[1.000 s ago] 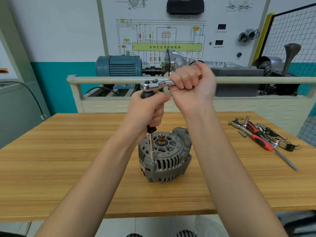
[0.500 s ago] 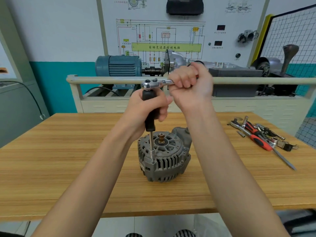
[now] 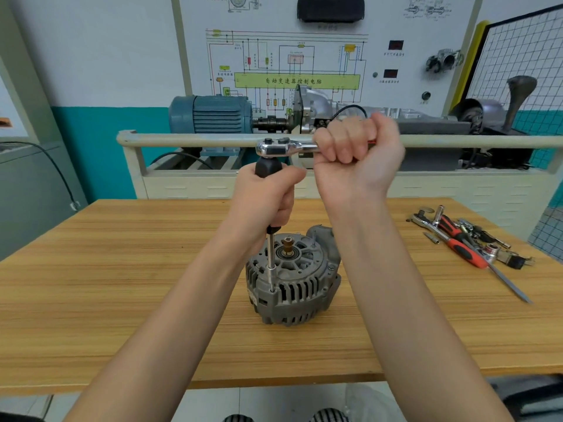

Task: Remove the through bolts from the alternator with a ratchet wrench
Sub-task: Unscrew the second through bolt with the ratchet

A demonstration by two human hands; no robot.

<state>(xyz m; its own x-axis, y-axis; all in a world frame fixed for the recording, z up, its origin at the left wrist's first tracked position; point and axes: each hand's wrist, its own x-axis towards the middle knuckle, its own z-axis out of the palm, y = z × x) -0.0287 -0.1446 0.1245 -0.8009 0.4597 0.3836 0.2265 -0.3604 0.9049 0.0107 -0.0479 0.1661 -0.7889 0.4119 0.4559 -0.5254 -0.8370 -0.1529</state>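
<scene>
A grey alternator [image 3: 294,283] stands on the wooden table [image 3: 122,284], shaft end up. A chrome ratchet wrench [image 3: 275,147] sits level above it, on top of a black-handled extension driver [image 3: 268,167]. The driver's thin steel shaft [image 3: 270,263] runs straight down to a through bolt at the alternator's front left rim. My left hand [image 3: 265,202] grips the black handle. My right hand [image 3: 355,155] grips the ratchet's handle, which is hidden in the fist.
Loose tools lie at the table's right: a red-handled screwdriver [image 3: 463,246], another ratchet, sockets and bits. Behind the table stands a training bench with a pale rail [image 3: 189,138], a blue motor [image 3: 210,114] and a wiring diagram board.
My right hand has swung the ratchet handle slightly to the right. My left hand's fingers have closed more fully round the black handle. The alternator stays put.
</scene>
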